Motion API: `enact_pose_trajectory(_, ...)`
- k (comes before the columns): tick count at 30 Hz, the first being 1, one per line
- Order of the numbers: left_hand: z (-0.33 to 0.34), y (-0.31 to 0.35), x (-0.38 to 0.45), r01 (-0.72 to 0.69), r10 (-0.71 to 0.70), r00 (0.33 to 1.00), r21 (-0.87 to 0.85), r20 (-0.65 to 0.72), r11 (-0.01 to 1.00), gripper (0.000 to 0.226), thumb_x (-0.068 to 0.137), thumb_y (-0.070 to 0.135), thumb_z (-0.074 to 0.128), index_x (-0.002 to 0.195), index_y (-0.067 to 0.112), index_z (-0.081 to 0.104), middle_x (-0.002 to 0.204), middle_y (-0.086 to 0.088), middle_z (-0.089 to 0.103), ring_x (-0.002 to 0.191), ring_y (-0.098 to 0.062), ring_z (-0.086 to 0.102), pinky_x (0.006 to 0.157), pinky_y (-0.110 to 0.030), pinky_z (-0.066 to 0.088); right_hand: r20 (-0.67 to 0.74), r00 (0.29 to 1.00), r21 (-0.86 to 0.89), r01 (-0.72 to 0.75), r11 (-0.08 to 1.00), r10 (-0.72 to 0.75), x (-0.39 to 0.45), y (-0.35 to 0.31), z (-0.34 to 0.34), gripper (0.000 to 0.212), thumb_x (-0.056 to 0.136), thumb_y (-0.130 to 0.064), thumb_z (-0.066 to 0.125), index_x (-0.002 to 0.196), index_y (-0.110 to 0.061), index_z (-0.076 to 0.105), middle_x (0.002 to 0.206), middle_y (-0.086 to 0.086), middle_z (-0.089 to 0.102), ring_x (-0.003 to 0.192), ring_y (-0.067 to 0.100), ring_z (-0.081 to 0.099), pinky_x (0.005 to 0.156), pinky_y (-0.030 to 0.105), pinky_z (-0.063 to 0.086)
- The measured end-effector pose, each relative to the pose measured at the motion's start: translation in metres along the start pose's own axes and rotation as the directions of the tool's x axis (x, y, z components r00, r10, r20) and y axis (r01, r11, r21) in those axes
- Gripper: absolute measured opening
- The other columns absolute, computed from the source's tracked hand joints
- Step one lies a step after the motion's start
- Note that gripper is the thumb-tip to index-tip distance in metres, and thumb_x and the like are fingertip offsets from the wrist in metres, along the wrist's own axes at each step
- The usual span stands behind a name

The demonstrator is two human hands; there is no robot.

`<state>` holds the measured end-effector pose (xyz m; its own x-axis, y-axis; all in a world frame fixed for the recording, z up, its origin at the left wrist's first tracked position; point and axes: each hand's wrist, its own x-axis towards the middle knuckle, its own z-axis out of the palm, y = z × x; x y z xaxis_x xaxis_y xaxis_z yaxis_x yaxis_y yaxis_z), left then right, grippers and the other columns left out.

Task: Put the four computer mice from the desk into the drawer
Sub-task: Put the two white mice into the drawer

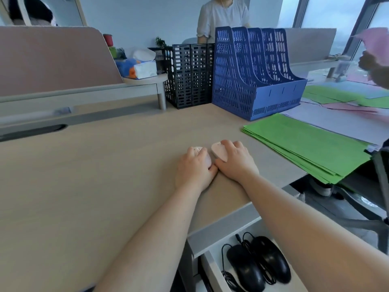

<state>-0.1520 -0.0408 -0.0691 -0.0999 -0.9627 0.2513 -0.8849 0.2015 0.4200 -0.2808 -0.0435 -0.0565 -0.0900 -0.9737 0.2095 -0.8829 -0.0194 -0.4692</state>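
Two pale pink mice lie side by side on the wooden desk (84, 175). My left hand (194, 169) covers the left pink mouse (199, 150) with fingers curled around it. The right pink mouse (219, 151) is tipped up slightly under my right hand (236, 160), whose fingers and thumb clasp it. Below the desk's front edge the white drawer (212, 268) stands open. Two black wired mice (245, 265) (271, 257) lie in it with their cables bunched beside them. My right forearm crosses over the drawer's right part.
A blue file rack (252, 81) and a black mesh rack (189, 74) stand at the back of the desk. Green paper sheets (305, 146) lie to the right. Another person stands behind the racks; another hand holds pink paper at far right. A tissue box (141, 68) sits on a shelf.
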Motion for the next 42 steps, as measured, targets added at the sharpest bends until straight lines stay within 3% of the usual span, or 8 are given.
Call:
enact_pose_trajectory(18,-0.033,0.086,-0.175,0.088,-0.111,0.973,0.118,0.201,0.989,0.060,0.073,0.047,0.069,0.119,0.016,0.047,0.118,-0.011,0.043,0.113,-0.031,0.045,0.092,-0.035,0.042,0.379,0.920,-0.018,-0.100,0.995,0.099,-0.189,0.047,-0.085,0.081,0.084,-0.017,0.060,0.150,-0.028,0.014,0.148,0.016,0.025,0.128,0.036,0.042,0.100,0.039,0.044)
enact_pose_trajectory(20,-0.032,0.089,-0.181,0.100,-0.118,0.973,0.098,0.200,0.990,0.048,0.079,0.040,0.066,0.118,0.016,0.052,0.120,-0.011,0.051,0.113,-0.030,0.048,0.091,-0.034,0.044,0.393,0.911,-0.020,-0.125,0.992,0.123,-0.206,0.058,-0.083,0.083,0.082,-0.020,0.059,0.150,-0.030,0.012,0.149,0.014,0.024,0.129,0.035,0.042,0.099,0.039,0.048)
enact_pose_trajectory(25,-0.024,0.101,-0.206,0.100,-0.109,0.972,0.055,0.209,0.993,0.010,0.088,0.020,0.055,0.092,0.014,0.062,0.096,-0.005,0.066,0.095,-0.030,0.062,0.075,-0.033,0.048,0.390,0.905,0.007,-0.188,0.982,0.170,-0.229,0.078,-0.074,0.090,0.077,-0.025,0.067,0.150,-0.030,0.016,0.154,0.009,0.021,0.138,0.029,0.033,0.104,0.036,0.040)
enact_pose_trajectory(28,-0.011,0.103,-0.233,0.068,-0.079,0.958,0.047,0.276,0.997,0.039,0.089,0.011,0.055,0.057,0.023,0.036,0.062,0.005,0.040,0.075,-0.024,0.047,0.066,-0.029,0.038,0.407,0.891,-0.046,-0.200,0.979,0.201,-0.235,0.090,-0.071,0.090,0.077,-0.026,0.068,0.151,-0.028,0.016,0.157,0.009,0.020,0.141,0.028,0.028,0.107,0.038,0.038)
enact_pose_trajectory(31,0.015,0.099,-0.246,0.096,-0.094,0.915,0.015,0.392,0.995,0.017,0.094,0.010,0.052,0.084,0.016,0.064,0.079,-0.004,0.056,0.084,-0.026,0.052,0.070,-0.026,0.036,0.428,0.870,-0.099,-0.225,0.969,0.246,-0.240,0.103,-0.069,0.087,0.079,-0.025,0.067,0.151,-0.026,0.017,0.156,0.010,0.021,0.139,0.029,0.033,0.104,0.037,0.040)
enact_pose_trajectory(33,0.034,0.101,-0.246,0.278,-0.253,0.838,0.021,0.483,0.960,0.024,0.095,0.014,0.048,0.112,0.009,0.063,0.109,-0.009,0.065,0.099,-0.029,0.059,0.077,-0.027,0.042,0.454,0.849,-0.135,-0.235,0.963,0.271,-0.245,0.110,-0.067,0.084,0.081,-0.025,0.067,0.150,-0.027,0.018,0.153,0.009,0.026,0.134,0.030,0.039,0.098,0.035,0.044)
enact_pose_trajectory(36,0.045,0.111,-0.253,0.384,-0.373,0.714,0.115,0.592,0.916,0.034,0.096,0.021,0.043,0.118,0.005,0.062,0.106,-0.009,0.067,0.112,-0.028,0.060,0.092,-0.031,0.047,0.513,0.804,-0.171,-0.248,0.954,0.301,-0.251,0.120,-0.060,0.081,0.082,-0.023,0.067,0.149,-0.026,0.020,0.149,0.011,0.027,0.129,0.032,0.043,0.097,0.036,0.045)
enact_pose_trajectory(42,0.068,0.122,-0.259,0.299,-0.326,0.717,0.150,0.616,0.942,0.032,0.098,0.009,0.042,0.125,0.002,0.059,0.130,-0.013,0.061,0.121,-0.031,0.055,0.098,-0.033,0.045,0.597,0.730,-0.219,-0.252,0.943,0.334,-0.260,0.141,-0.037,0.083,0.079,-0.020,0.069,0.149,-0.021,0.024,0.144,0.013,0.037,0.128,0.030,0.045,0.099,0.037,0.047)
